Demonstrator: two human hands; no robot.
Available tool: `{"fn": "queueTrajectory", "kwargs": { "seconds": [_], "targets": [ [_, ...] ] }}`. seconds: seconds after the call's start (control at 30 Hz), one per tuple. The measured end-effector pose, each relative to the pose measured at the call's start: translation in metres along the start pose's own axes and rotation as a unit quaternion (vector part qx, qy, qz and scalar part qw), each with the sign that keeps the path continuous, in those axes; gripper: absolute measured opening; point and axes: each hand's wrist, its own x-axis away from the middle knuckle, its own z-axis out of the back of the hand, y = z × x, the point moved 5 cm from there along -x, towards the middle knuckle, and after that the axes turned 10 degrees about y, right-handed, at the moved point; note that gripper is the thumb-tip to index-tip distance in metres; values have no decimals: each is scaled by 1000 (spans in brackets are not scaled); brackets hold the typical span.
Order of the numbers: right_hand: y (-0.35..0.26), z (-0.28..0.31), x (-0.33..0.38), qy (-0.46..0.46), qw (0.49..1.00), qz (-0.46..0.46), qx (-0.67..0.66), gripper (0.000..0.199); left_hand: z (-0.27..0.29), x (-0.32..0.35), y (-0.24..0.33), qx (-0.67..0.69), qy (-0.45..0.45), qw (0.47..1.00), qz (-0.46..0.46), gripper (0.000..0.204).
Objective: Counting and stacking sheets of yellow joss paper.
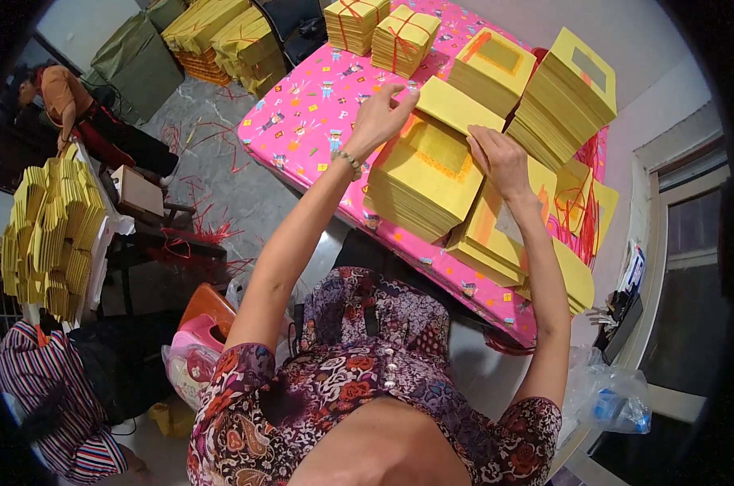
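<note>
A thick stack of yellow paper sheets point(420, 182) lies on a table with a pink patterned cover point(302, 121). My left hand point(379, 117) reaches to the far edge of the stack and pinches a folded yellow sheet point(452, 104) there. My right hand point(501, 158) presses on the right edge of the same stack, fingers curled over the top sheet. More yellow stacks lie around it: one at the near right point(497, 243), two taller ones point(492, 69) point(565, 97) behind.
Two tied yellow bundles point(379, 28) sit at the table's far end, red strings point(582, 211) at the right. Fanned yellow paper point(51, 231) stands at left, more bundles point(221, 40) on the floor. A seated person point(75, 105) is far left; a plastic bag point(606, 397) at right.
</note>
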Motion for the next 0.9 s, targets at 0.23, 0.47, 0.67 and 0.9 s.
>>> {"fn": "queueTrajectory", "kwargs": {
  "seconds": [0.23, 0.47, 0.67, 0.9],
  "targets": [
    [-43, 5, -10, -13, 1000, 21, 10, 19, -3, -4, -22, 92, 3, 994, 53, 67],
    [-65, 13, -9, -41, 996, -30, -67, 23, 43, 11, -42, 324, 4, 937, 130, 50],
    [-47, 12, 19, -73, 981, -151, -95, 24, 117, 18, -106, 376, 71, 906, 180, 48],
    [-47, 9, 30, -41, 982, -157, -93, 19, 127, 27, -196, 273, 123, 931, 207, 41]
  ]
}}
